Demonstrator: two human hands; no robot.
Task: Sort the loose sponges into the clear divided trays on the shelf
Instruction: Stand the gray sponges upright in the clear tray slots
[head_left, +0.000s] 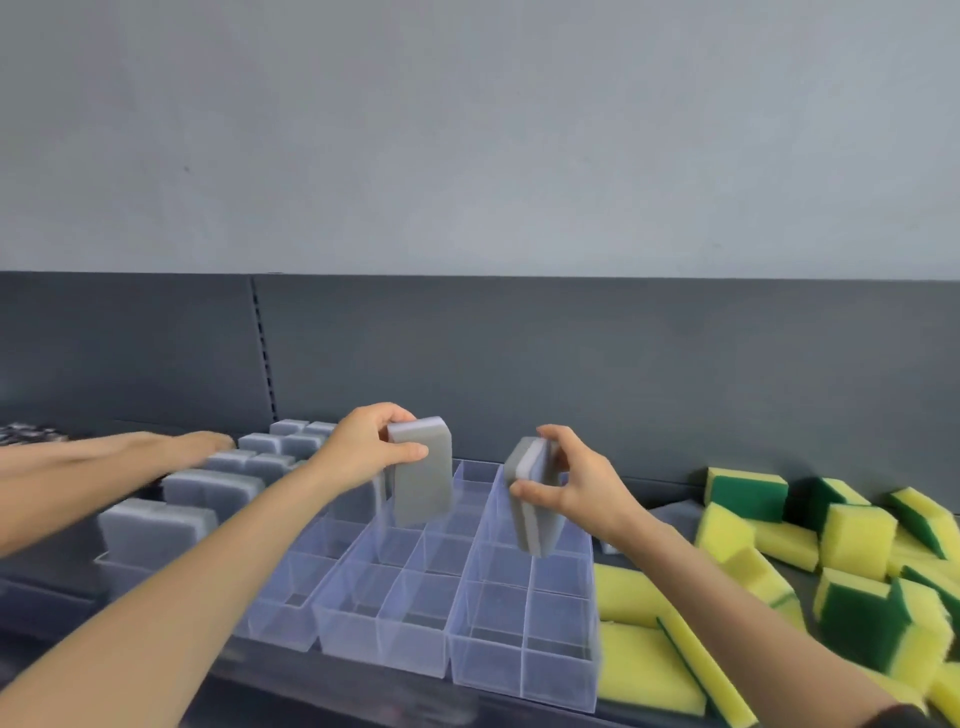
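A grey sponge (423, 473) is held upright in the left grip (363, 452), which is clamped on its upper end above the middle tray (384, 639). A second sponge (532, 499) is pinched by its edges in the right grip (576, 493), over the right tray (519, 670). Both are judged light and soft. They are best held lightly across the narrow sides, so that a cell can be entered unsquashed.
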